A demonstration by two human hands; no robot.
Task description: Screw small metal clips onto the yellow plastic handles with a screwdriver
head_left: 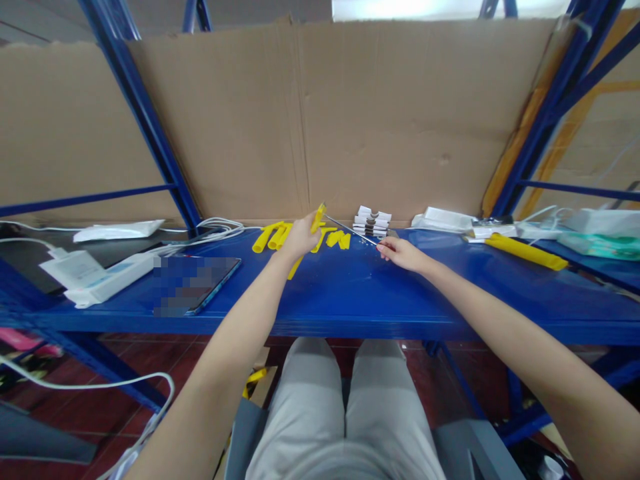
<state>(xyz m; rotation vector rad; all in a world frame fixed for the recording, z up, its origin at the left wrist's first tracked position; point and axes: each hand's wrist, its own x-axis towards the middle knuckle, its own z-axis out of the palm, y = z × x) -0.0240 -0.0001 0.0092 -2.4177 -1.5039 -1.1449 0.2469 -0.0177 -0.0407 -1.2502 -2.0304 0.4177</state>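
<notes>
So both arms are stretched well out over the blue shelf [345, 300], and the hands meet up near the cardboard wall [350, 120]. Left arm comes up from the bottom left on a long diagonal, forearm slanting up and to the right, with the left hand [301, 238] closed around a small yellow piece [319, 216]. That piece sits up off the shelf at the fingertip end, standing nearly upright with a bit of a lean. Right arm cuts in from the lower right corner, elbow way out to the side, forearm angled up and left. The right hand [399, 253] is low over the shelf, pinching the near end of a thin metal rod [353, 231] between thumb and fingers, the rest of the fingers curled in. The rod slopes up and left across the gap to the yellow piece; can't tell if the tip is actually touching it or going inside, too small to see. Yellow tubes [273, 239] lie just left of the left hand, short yellow bits [339, 240] lie between the two hands, and a white stack [371, 221] sits just behind the rod.
</notes>
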